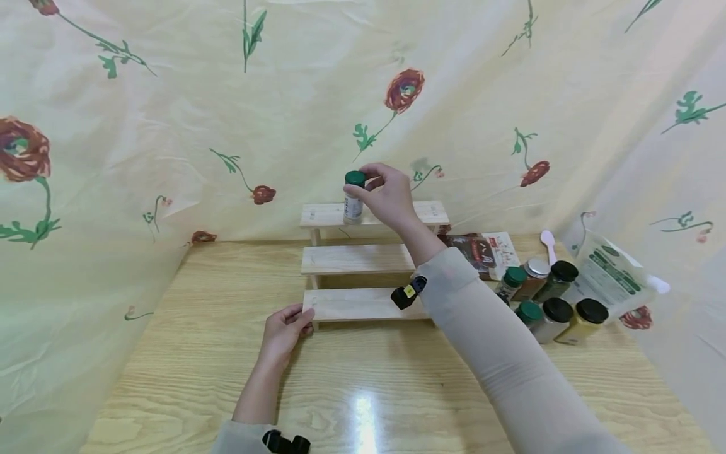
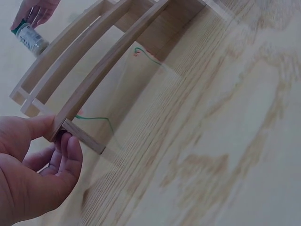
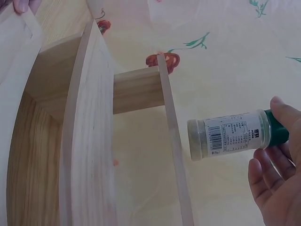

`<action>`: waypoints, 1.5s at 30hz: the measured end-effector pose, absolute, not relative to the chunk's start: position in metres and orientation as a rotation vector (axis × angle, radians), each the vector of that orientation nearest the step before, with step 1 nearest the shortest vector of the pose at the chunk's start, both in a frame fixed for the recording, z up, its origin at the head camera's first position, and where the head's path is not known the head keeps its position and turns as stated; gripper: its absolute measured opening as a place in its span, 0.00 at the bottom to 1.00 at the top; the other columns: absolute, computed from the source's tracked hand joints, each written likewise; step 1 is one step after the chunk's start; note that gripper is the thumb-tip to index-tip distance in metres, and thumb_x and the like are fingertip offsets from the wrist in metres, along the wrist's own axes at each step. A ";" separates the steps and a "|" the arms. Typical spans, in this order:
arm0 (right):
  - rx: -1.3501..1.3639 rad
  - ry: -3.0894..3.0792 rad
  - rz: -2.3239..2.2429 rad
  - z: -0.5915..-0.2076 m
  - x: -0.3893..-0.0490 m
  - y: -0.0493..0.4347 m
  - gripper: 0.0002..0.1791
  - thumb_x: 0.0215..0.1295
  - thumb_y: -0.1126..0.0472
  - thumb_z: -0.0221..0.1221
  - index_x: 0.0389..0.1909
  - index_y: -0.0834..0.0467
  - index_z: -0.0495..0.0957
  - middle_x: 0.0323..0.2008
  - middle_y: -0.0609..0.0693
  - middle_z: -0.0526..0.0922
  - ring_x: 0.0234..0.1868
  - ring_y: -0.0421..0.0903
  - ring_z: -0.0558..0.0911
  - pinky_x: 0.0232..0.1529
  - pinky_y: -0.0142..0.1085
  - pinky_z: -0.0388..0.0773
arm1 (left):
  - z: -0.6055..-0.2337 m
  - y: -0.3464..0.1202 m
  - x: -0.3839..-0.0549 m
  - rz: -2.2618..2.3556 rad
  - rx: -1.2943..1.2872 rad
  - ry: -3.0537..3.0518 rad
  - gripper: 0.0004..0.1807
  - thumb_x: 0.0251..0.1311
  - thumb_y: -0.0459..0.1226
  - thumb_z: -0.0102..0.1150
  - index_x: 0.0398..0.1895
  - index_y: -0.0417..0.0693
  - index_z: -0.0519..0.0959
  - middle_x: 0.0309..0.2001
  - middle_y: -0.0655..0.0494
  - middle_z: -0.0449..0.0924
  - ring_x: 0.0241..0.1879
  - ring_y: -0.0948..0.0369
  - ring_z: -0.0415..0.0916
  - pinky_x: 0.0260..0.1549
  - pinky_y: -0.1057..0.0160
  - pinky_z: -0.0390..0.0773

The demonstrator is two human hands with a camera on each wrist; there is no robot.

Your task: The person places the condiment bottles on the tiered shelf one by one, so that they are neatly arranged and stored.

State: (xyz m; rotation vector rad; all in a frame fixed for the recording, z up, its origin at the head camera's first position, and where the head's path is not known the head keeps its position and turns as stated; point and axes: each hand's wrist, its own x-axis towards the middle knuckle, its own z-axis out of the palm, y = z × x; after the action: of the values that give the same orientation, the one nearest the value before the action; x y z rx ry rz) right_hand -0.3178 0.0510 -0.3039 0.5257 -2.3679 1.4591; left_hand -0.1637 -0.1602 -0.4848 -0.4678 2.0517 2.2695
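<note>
My right hand (image 1: 388, 194) holds a small spice jar (image 1: 353, 209) by its green cap, fingers and thumb around the cap. The jar is upright over the top step of a three-tier wooden rack (image 1: 357, 260), left of its middle. In the right wrist view a narrow gap shows between the base of the spice jar (image 3: 228, 135) and the top step's edge. A white label with a barcode wraps the clear jar. At the rack's front left corner, my left hand (image 1: 283, 331) pinches the end of the lowest step, thumb above and fingers beneath, as the left wrist view shows.
Right of the rack stand several spice jars with green, black and silver lids, among them a yellow jar (image 1: 581, 323). Behind them lie a white spoon (image 1: 548, 246), printed packets (image 1: 482, 253) and a white pouch (image 1: 609, 271). A flowered cloth (image 1: 317, 113) hangs behind the wooden table (image 1: 187, 353).
</note>
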 end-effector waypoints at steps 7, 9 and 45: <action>0.499 -2.421 1.479 -0.306 -0.326 0.036 0.23 0.60 0.49 0.73 0.51 0.55 0.82 0.45 0.47 0.82 0.42 0.43 0.80 0.38 0.35 0.81 | -0.486 -0.162 -0.165 2.263 -0.463 2.065 0.23 0.66 0.31 0.65 0.59 0.25 0.75 0.44 0.44 0.82 0.35 0.60 0.81 0.37 0.69 0.86; 0.503 -2.440 1.465 -0.306 -0.328 0.032 0.23 0.60 0.48 0.73 0.53 0.55 0.82 0.46 0.47 0.82 0.42 0.42 0.80 0.39 0.34 0.81 | -0.487 -0.162 -0.166 2.264 -0.460 2.066 0.22 0.66 0.31 0.65 0.59 0.25 0.75 0.44 0.43 0.82 0.35 0.61 0.81 0.37 0.69 0.86; 0.627 -2.515 1.447 -0.346 -0.321 0.086 0.28 0.72 0.57 0.63 0.69 0.60 0.69 0.55 0.57 0.81 0.56 0.52 0.80 0.58 0.46 0.81 | -0.489 -0.161 -0.166 2.260 -0.479 2.075 0.21 0.66 0.31 0.65 0.58 0.26 0.77 0.41 0.45 0.82 0.34 0.61 0.81 0.36 0.69 0.85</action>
State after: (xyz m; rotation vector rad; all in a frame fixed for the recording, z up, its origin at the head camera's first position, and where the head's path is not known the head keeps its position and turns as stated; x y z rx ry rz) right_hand -0.3209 0.0860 -0.3462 0.6266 -2.5152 1.4471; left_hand -0.1659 -0.1608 -0.4888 -0.4785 2.0746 2.2597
